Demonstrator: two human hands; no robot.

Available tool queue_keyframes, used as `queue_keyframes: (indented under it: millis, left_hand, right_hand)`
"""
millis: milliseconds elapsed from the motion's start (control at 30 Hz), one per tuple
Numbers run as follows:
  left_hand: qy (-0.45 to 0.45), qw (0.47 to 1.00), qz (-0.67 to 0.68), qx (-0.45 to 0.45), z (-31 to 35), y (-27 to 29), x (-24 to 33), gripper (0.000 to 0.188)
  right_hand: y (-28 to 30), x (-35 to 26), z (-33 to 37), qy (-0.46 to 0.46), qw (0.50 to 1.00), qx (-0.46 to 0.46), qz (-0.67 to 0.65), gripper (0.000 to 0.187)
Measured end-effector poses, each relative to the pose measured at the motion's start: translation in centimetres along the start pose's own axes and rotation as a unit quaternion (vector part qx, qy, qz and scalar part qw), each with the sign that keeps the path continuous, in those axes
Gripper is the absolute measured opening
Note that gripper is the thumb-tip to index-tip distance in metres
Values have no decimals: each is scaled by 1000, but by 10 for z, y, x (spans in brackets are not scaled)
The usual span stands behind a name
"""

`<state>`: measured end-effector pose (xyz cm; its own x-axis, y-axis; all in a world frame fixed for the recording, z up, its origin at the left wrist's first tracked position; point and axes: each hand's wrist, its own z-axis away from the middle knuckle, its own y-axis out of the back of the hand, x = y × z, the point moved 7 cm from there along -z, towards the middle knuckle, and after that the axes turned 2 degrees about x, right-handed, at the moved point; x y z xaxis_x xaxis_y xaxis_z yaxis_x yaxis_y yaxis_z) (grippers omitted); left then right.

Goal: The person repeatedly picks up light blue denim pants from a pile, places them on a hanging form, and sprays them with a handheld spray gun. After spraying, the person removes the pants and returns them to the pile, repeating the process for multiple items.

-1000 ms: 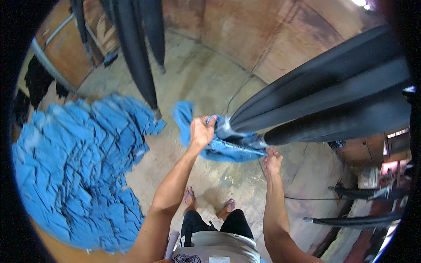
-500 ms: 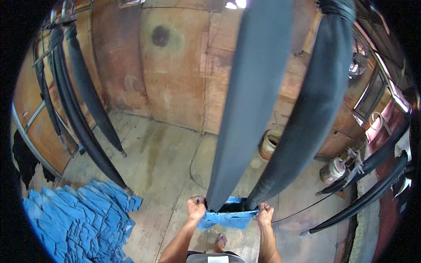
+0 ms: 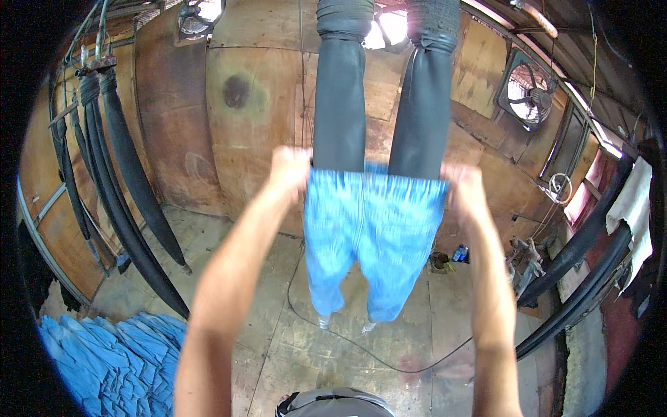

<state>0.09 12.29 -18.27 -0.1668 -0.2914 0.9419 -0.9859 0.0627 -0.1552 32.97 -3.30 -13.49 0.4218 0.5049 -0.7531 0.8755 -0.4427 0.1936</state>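
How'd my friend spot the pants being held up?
Find the two big black tubes hanging mid-picture. Blue pants cover their lower ends, waistband between left hand and right hand. Unlike the blue pile lower left, they hang upright.

Two hands (image 3: pixel 290 169), one garment (image 3: pixel 368 233) between them

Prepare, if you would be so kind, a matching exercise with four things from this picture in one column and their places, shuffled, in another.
Things:
1. Blue jeans
2. Left hand
3. Right hand
4. Pile of blue cloth

Places:
A. At the right end of the waistband
B. At the picture's lower left
C. Around two dark tubes
D. At the left end of the waistband

Pairs: 1-C, 2-D, 3-A, 4-B.
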Motion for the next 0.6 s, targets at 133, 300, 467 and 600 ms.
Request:
queue_keyframes:
  millis: [133, 300, 467, 600]
  left_hand:
    - [-14, 998, -52, 40, -51, 4, 149, 28]
    - [-96, 995, 2, -33, -42, 23, 233, 18]
    - [-212, 968, -127, 44, -28, 71, 308, 40]
    - [-403, 867, -277, 102, -20, 51, 374, 50]
  right_hand:
    - [-4, -98, -91, -93, 994, 50, 38, 23]
    - [-20, -115, -119, -87, 994, 6, -63, 30]
    - [68, -163, -148, -11, 922, 221, -317, 54]
    - [77, -260, -214, 182, 959, 207, 69, 85]
